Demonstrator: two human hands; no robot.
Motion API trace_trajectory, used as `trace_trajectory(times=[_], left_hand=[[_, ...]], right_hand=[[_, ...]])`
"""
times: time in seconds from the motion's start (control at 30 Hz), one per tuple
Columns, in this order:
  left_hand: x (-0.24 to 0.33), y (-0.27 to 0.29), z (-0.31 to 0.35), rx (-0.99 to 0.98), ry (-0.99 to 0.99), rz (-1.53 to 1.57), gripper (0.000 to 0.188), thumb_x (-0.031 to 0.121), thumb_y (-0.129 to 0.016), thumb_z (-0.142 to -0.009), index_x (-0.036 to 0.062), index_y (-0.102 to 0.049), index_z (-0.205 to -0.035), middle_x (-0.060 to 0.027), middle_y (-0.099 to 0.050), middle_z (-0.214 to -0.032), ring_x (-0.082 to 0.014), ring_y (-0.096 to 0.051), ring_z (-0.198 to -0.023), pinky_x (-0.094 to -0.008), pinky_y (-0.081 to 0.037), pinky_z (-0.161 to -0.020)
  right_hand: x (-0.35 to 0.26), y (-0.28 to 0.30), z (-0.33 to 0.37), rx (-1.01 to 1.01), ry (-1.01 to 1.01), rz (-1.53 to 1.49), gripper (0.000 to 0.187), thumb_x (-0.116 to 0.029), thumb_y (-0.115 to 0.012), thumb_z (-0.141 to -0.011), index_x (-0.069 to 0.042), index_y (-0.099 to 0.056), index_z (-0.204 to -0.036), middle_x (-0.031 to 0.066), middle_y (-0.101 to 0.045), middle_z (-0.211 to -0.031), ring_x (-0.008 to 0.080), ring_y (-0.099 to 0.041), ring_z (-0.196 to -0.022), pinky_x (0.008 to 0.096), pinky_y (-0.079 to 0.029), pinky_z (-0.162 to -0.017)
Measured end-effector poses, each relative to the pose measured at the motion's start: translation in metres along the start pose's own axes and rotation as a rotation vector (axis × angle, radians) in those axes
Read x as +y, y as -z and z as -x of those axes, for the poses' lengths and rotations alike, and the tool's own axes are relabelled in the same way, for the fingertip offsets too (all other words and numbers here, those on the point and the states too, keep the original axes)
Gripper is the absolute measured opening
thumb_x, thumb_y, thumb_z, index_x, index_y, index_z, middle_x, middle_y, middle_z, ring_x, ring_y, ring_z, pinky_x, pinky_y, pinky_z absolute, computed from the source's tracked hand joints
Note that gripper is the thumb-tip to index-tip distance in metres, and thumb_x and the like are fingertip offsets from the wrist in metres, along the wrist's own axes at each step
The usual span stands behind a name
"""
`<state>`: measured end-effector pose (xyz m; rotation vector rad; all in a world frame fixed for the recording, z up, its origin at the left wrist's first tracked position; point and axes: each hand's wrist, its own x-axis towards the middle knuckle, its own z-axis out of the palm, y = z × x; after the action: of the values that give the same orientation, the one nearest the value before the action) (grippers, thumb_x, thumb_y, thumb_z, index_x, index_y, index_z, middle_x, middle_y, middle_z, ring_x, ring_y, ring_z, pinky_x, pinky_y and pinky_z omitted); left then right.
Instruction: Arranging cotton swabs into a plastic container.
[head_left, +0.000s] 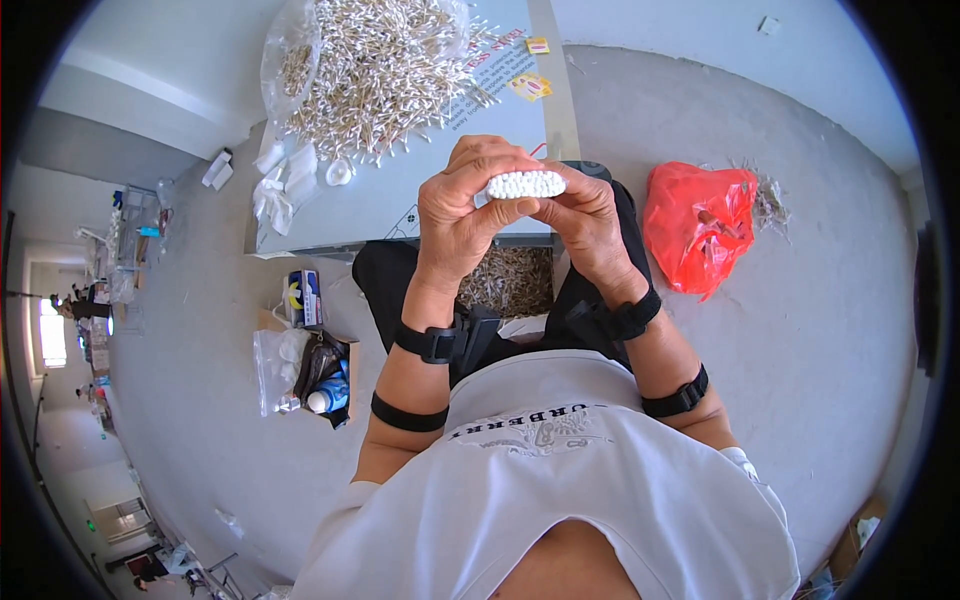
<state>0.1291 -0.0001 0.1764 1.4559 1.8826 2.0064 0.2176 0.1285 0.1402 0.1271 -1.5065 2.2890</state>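
Both hands' fingers (pixel 500 165) around swab bundle (pixel 526 184), stems hidden.

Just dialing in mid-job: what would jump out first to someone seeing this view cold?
Dead centre, the left hand and right hand together pinch a tight bundle of cotton swabs, its white tips turned toward the camera. Beyond them, a big loose heap of cotton swabs spreads over the far end of the low table, partly spilling from a clear plastic bag. On the floor to the person's right lies a bright red plastic bag.
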Motion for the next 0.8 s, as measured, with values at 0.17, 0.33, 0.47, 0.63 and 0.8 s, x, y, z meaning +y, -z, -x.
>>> trace_trajectory(times=[0.17, 0.33, 0.47, 0.63, 0.8], left_hand=[[0.005, 0.0, 0.001, 0.079, 0.034, -0.026, 0.027, 0.007, -0.073, -0.075, 0.0032, -0.069, -0.102, -0.0066, -0.066, -0.104, -0.0191, -0.059, -0.099, -0.0335, -0.046, -0.087], [0.017, 0.0, 0.001, 0.136, 0.225, 0.054, 0.028, -0.003, -0.06, -0.074, -0.0008, -0.066, -0.101, -0.0072, -0.065, -0.105, -0.0163, -0.059, -0.098, -0.0325, -0.047, -0.083], [0.026, -0.015, -0.003, 0.225, 0.42, 0.263, 0.028, -0.006, -0.059, -0.07, -0.0035, -0.065, -0.097, -0.0097, -0.064, -0.104, -0.015, -0.06, -0.097, -0.0295, -0.049, -0.08], [0.018, -0.02, -0.001, 0.25, 0.475, 0.315, 0.024, -0.008, -0.057, -0.069, -0.0046, -0.065, -0.092, -0.012, -0.064, -0.102, -0.0164, -0.06, -0.096, -0.0294, -0.05, -0.081], [0.019, -0.024, -0.002, 0.27, 0.459, 0.347, 0.02, -0.009, -0.057, -0.068, -0.0048, -0.064, -0.086, -0.0128, -0.065, -0.1, -0.0173, -0.06, -0.096, -0.0296, -0.049, -0.083]], right_hand=[[-0.001, 0.0, -0.001, 0.077, -0.027, -0.008, 0.029, 0.005, -0.064, -0.085, -0.002, -0.065, -0.113, 0.0015, -0.066, -0.1, 0.0071, -0.058, -0.092, 0.0239, -0.048, -0.085], [0.004, 0.004, -0.004, 0.145, 0.04, 0.096, 0.029, 0.007, -0.063, -0.085, -0.002, -0.065, -0.113, 0.0016, -0.064, -0.099, 0.0078, -0.058, -0.093, 0.0229, -0.047, -0.084], [0.008, 0.006, -0.002, 0.152, 0.058, 0.118, 0.03, 0.008, -0.063, -0.084, -0.002, -0.065, -0.112, 0.0015, -0.063, -0.099, 0.0088, -0.058, -0.094, 0.0226, -0.047, -0.083], [0.004, 0.001, -0.001, 0.117, 0.097, 0.052, 0.028, 0.009, -0.06, -0.085, -0.003, -0.065, -0.11, 0.004, -0.063, -0.102, 0.0119, -0.059, -0.096, 0.0253, -0.049, -0.088], [0.005, 0.003, 0.0, 0.141, 0.119, 0.097, 0.028, 0.009, -0.06, -0.085, -0.002, -0.065, -0.11, 0.005, -0.062, -0.107, 0.0128, -0.058, -0.1, 0.0263, -0.049, -0.09]])
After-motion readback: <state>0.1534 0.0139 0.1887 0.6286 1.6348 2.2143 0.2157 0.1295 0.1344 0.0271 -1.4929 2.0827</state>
